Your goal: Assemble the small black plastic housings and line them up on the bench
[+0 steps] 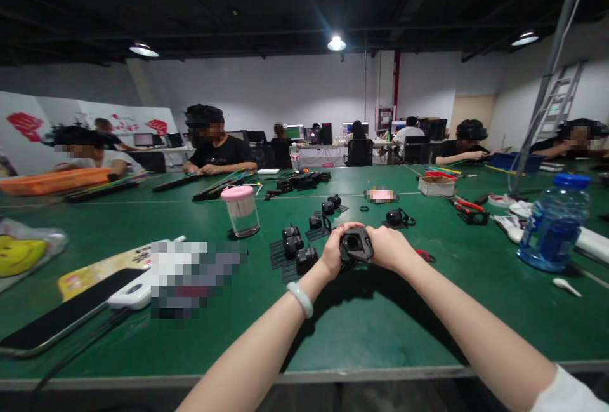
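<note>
Between my two hands, above the green table (342,329), is a black plastic part with a round opening (354,244). Fingers of my left hand (335,248) close around its left side; a pale bracelet sits on that wrist. My right hand (386,247) grips its right side. The fingertips are partly hidden behind the part. Just left of my left hand stand several similar black round parts (292,242) with comb-like slotted pieces. Another black part with a loop (394,216) lies beyond my right hand.
A pink-lidded jar (242,214) stands at left, near a phone (71,310) and a white power strip (137,288). At right are a blue-capped water bottle (552,228), red-handled pliers (469,204) and a small box (436,185). People sit across the table.
</note>
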`<state>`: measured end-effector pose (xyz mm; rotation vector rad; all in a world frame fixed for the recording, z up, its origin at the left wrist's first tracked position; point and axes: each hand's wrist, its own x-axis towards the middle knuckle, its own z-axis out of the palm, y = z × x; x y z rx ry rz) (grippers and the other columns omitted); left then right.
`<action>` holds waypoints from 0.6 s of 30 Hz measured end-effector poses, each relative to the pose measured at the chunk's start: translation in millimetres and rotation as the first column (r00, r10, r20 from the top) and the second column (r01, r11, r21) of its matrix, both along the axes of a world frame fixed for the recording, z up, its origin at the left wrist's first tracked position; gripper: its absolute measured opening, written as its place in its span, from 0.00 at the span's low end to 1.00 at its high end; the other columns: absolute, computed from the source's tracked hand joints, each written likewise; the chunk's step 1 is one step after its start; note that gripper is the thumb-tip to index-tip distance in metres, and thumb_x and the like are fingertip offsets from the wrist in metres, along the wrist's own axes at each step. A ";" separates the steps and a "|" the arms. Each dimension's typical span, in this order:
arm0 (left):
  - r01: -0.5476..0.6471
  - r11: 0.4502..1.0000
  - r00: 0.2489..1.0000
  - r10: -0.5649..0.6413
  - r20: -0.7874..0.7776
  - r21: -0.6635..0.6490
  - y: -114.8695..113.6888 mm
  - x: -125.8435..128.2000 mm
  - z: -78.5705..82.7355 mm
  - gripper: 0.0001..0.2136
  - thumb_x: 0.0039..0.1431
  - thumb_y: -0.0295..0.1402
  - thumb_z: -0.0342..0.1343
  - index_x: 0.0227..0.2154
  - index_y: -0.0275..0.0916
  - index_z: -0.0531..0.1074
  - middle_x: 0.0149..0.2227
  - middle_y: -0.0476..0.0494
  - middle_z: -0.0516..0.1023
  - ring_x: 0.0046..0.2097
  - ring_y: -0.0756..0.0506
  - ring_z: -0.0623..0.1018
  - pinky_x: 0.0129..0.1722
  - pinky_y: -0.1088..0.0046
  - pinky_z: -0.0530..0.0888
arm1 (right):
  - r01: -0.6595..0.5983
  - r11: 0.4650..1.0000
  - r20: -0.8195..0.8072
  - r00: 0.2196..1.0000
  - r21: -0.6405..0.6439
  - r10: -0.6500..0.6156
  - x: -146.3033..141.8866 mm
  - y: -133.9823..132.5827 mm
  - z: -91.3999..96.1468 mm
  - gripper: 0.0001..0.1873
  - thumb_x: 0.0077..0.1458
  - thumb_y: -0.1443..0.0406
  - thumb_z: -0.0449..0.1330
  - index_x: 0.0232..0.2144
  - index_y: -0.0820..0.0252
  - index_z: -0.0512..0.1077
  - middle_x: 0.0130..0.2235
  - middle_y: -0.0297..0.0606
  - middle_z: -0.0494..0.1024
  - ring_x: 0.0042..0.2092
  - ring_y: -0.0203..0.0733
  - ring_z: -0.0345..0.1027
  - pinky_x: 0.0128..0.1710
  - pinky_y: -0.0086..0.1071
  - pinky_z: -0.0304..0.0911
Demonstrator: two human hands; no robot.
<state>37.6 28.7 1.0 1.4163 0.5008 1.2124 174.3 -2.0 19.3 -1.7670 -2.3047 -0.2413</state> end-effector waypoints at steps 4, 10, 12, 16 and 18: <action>0.021 1.000 0.999 -0.021 -0.028 0.011 -9.8 1.3 -4.3 0.17 0.50 0.36 0.39 0.31 0.31 0.69 0.32 0.44 0.72 0.38 0.45 0.69 0.40 0.73 0.63 | 0.021 1.000 -0.012 1.000 0.004 -0.021 1.8 -9.0 -10.4 0.13 0.46 0.66 0.47 0.36 0.62 0.63 0.31 0.45 0.73 0.32 0.47 0.68 0.28 0.33 0.59; 0.008 1.000 1.000 -0.007 -0.030 0.026 -15.9 4.8 -6.7 0.17 0.50 0.37 0.39 0.31 0.31 0.69 0.32 0.43 0.72 0.37 0.45 0.69 0.40 0.72 0.63 | 0.045 0.999 -0.033 0.998 -0.030 -0.046 2.5 -16.4 -10.2 0.13 0.47 0.64 0.48 0.37 0.60 0.63 0.32 0.44 0.73 0.35 0.47 0.68 0.30 0.33 0.59; -0.008 0.999 0.999 0.010 -0.036 0.051 -14.5 3.6 -8.2 0.17 0.50 0.37 0.39 0.32 0.31 0.69 0.32 0.43 0.72 0.37 0.45 0.69 0.40 0.72 0.63 | 0.063 0.997 -0.054 0.996 -0.048 -0.066 0.4 -16.9 -9.8 0.13 0.47 0.64 0.49 0.38 0.60 0.63 0.33 0.45 0.73 0.35 0.46 0.68 0.31 0.33 0.59; -0.026 0.989 0.995 0.039 -0.091 0.146 -10.1 -0.2 -11.7 0.17 0.51 0.36 0.39 0.34 0.31 0.69 0.34 0.43 0.72 0.39 0.45 0.68 0.41 0.71 0.63 | 0.091 0.995 -0.099 0.991 -0.037 -0.094 -3.8 -16.9 -12.8 0.13 0.47 0.63 0.49 0.37 0.61 0.63 0.32 0.44 0.72 0.34 0.47 0.68 0.30 0.33 0.59; -0.060 0.979 0.990 0.084 -0.114 0.193 -8.2 -1.9 -13.2 0.17 0.52 0.36 0.38 0.34 0.32 0.69 0.35 0.43 0.71 0.40 0.44 0.68 0.43 0.71 0.62 | 0.113 0.993 -0.116 0.986 -0.033 -0.116 -5.8 -16.6 -15.0 0.13 0.47 0.63 0.49 0.36 0.61 0.63 0.32 0.44 0.72 0.34 0.47 0.68 0.31 0.34 0.59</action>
